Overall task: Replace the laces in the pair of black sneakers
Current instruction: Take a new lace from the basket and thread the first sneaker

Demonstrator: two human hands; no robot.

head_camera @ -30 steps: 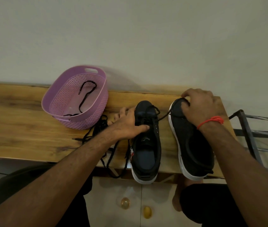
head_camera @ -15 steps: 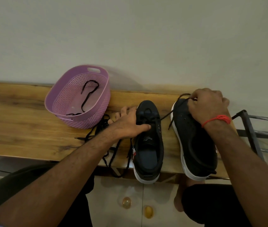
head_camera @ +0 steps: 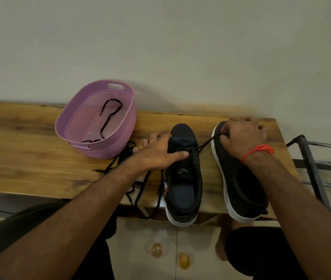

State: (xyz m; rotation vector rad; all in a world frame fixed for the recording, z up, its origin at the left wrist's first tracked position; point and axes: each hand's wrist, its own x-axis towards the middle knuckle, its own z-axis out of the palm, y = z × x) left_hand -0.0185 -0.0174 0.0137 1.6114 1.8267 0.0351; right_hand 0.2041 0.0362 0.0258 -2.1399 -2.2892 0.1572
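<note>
Left hand [head_camera: 158,152] spread flat; right hand [head_camera: 241,136] curled, pinching.

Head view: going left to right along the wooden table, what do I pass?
Purple basket with a lace inside → loose black laces → left hand → left sneaker → right sneaker under the right hand → metal rack.
</note>
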